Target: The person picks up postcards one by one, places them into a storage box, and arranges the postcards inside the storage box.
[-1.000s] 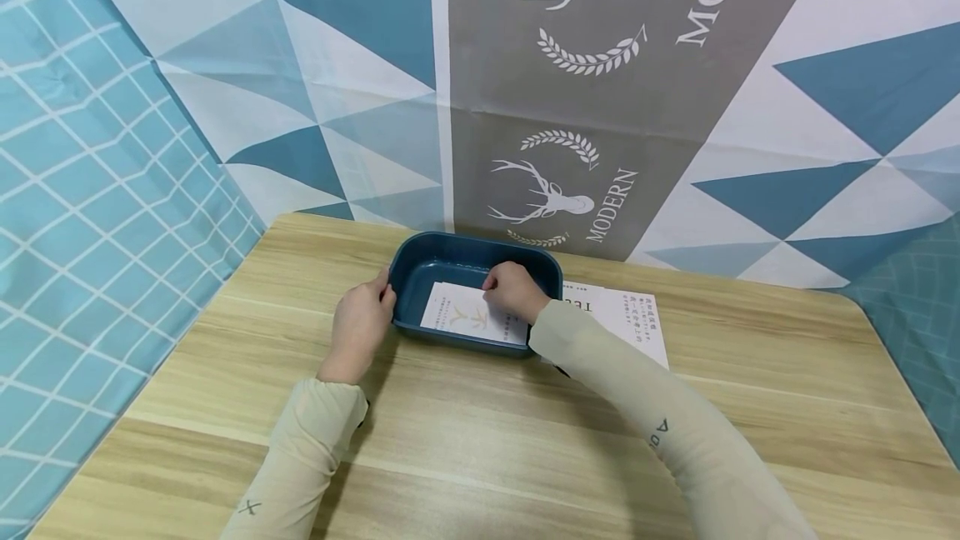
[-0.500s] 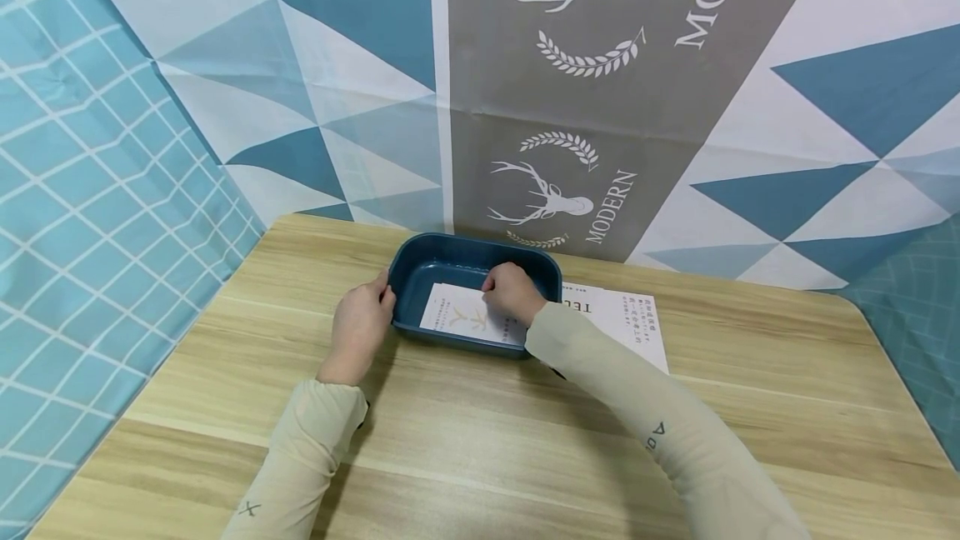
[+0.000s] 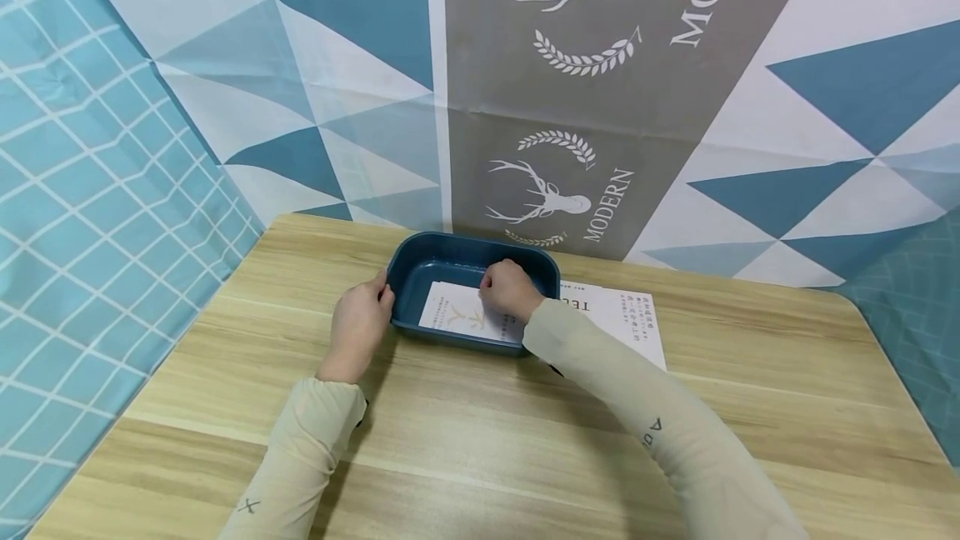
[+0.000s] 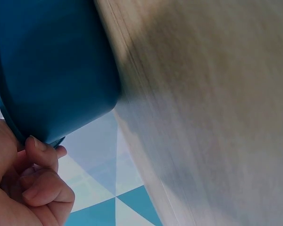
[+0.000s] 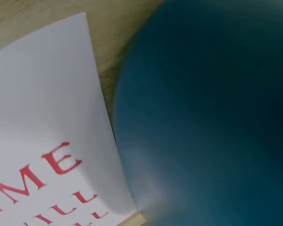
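Note:
A deep blue rectangular bin point(image 3: 450, 247) stands near the back of the wooden table. My left hand point(image 3: 357, 323) pinches its left rim, and in the left wrist view curled fingers point(image 4: 47, 183) meet the rim of the blue wall point(image 4: 56, 70). Inside the bin lies a white printed card point(image 3: 453, 311) with pale gold characters. My right hand point(image 3: 512, 288) reaches in over the right part of this card, fingers curled at its upper edge; the fingertips are hidden beneath the hand. The right wrist view shows the bin's outside point(image 5: 203, 117) but not the hand.
White printed sheets point(image 3: 630, 319) lie on the table just right of the bin, partly under the right forearm. One sheet point(image 5: 42, 94) with red letters comes close to the bin wall. A patterned curtain point(image 3: 375, 107) hangs right behind the table's back edge.
Hardly anything differs. The right hand and forearm have shifted very slightly left, along with a slight shift of the whole head view; the left hand keeps its hold on the rim.

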Action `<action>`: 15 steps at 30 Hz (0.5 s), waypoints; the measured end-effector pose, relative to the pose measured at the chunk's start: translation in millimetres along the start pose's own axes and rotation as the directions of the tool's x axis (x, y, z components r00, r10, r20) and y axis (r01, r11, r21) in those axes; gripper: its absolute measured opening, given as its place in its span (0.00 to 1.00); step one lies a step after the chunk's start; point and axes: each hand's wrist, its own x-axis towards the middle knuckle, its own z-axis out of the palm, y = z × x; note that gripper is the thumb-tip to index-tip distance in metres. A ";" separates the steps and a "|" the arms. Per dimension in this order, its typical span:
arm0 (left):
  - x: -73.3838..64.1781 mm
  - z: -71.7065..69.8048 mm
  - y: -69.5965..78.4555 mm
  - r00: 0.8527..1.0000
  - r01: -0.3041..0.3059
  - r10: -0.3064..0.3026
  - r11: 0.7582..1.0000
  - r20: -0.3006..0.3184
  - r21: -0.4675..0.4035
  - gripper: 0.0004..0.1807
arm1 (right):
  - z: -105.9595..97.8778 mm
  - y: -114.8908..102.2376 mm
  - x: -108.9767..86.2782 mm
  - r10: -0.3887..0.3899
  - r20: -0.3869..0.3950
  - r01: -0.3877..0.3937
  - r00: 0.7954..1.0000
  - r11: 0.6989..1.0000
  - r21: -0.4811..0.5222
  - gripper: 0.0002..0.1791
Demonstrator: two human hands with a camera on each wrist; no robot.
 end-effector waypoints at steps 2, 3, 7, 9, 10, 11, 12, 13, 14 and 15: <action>-0.1 -0.2 -0.2 1.000 0.002 -0.002 1.000 -0.001 0.001 0.21 | -2.9 -0.5 -1.5 -0.005 -0.009 0.005 1.000 1.000 0.010 0.09; -0.1 -0.3 -0.4 1.000 0.004 -0.004 1.000 -0.001 0.000 0.21 | -4.8 -0.7 -2.2 -0.012 -0.017 0.012 1.000 1.000 0.016 0.10; 0.5 -0.2 1.1 1.000 0.000 0.000 1.000 0.001 -0.003 0.21 | -16.7 0.7 -7.3 -0.038 -0.037 0.040 0.999 0.998 0.055 0.15; 0.4 -0.5 1.2 1.000 0.001 -0.001 1.000 0.006 -0.003 0.21 | -22.4 1.2 -10.4 -0.048 -0.042 0.050 0.998 0.997 0.062 0.17; 0.4 -0.7 1.0 1.000 0.002 -0.002 1.000 0.007 -0.002 0.21 | -25.0 1.2 -12.1 -0.047 -0.040 0.050 0.998 0.997 0.061 0.17; 0.3 -0.9 0.7 1.000 0.002 -0.002 1.000 0.008 0.000 0.21 | -27.5 1.2 -13.8 -0.046 -0.042 0.048 0.998 0.998 0.052 0.17; 0.2 -1.2 0.5 1.000 0.002 -0.002 1.000 0.009 0.001 0.21 | -29.8 1.0 -15.3 -0.045 -0.046 0.047 0.998 0.998 0.037 0.17; 0.0 -1.3 0.2 1.000 0.003 -0.003 1.000 0.010 0.002 0.21 | -31.8 1.2 -16.9 -0.042 -0.049 0.043 0.998 0.999 0.024 0.16; -0.2 -1.4 0.0 1.000 0.001 -0.001 1.000 0.011 0.001 0.22 | -33.8 1.3 -18.4 -0.040 -0.056 0.040 0.998 0.999 0.006 0.15; -0.4 -1.3 -0.2 1.000 -0.001 0.001 1.000 0.013 0.001 0.22 | -35.7 1.7 -19.8 -0.037 -0.065 0.037 0.997 0.999 -0.010 0.15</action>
